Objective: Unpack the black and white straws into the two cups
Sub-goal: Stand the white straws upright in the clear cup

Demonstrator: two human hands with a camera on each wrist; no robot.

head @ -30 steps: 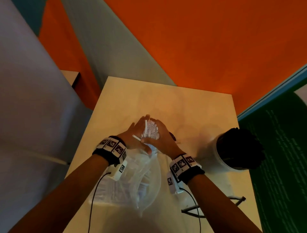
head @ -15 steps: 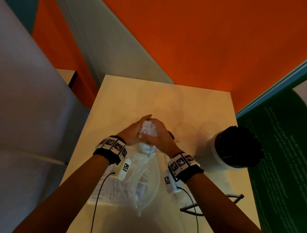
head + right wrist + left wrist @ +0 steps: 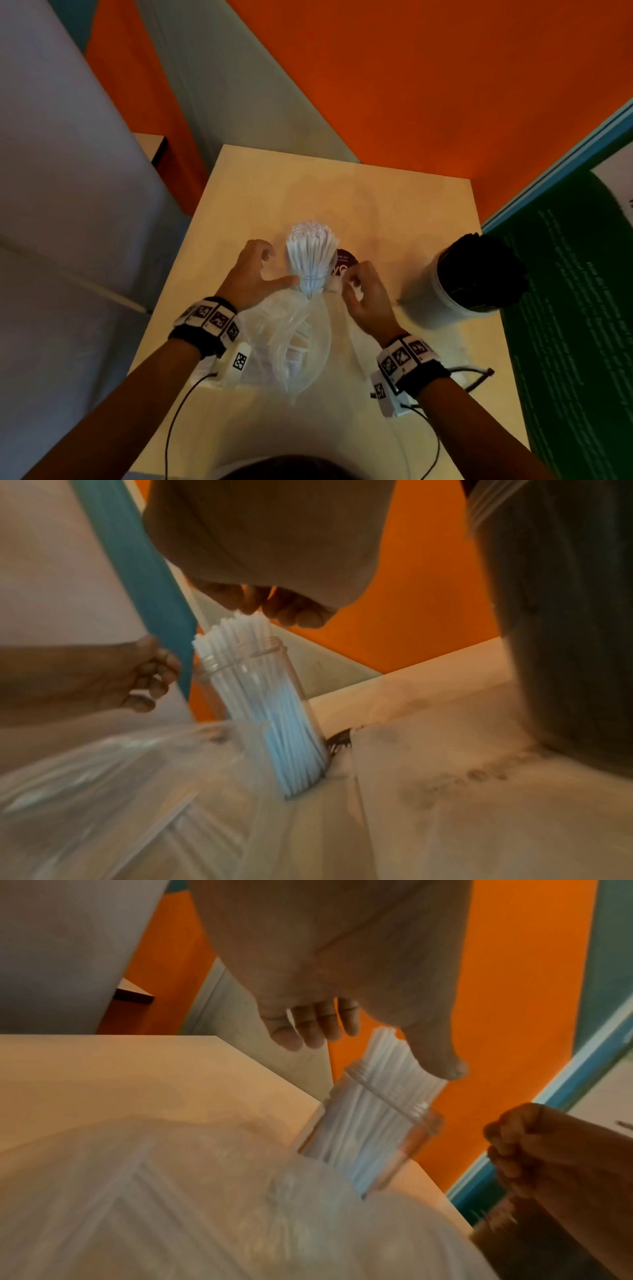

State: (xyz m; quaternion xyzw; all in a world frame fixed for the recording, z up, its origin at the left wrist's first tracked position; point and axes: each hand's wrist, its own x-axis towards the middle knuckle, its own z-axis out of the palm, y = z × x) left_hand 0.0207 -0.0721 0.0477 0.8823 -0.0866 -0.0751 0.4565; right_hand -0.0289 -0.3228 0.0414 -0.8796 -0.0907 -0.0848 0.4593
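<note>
A: So, from the head view, where did the straws stand?

B: The white straws (image 3: 310,253) stood bunched in the clear cup (image 3: 310,287) in the middle of the table (image 3: 394,205). The black straws (image 3: 479,270) filled the white cup (image 3: 442,308), well off to the right. The plastic bag (image 3: 291,346) lay crumpled against the clear cup's near side. The left hand (image 3: 250,274) sat just left of that cup, thumb stretched toward it and fingers loosely bent. The right hand (image 3: 366,294) sat just right of it, fingers curled in.

A: And the step?

B: Settling the white bundle, I judged. It would have been best to steady the cup low down and tap the straws level. The bag needed keeping clear so it couldn't tip the cup.

A: Left wrist view?

B: The thumb tip touched the straws just above the rim, and the other fingers hung relaxed, holding nothing. The right hand looked like a fist, but I couldn't tell whether it held anything.

A: Right wrist view?

B: Its fingertips were bunched just over the straw tops, and contact was unclear. The straws fanned a little, so gathering them gently would have served.

A: Counts?

B: Two cups, two hands, one bag, one white bundle and one black. The single straws were too many to count.
</note>
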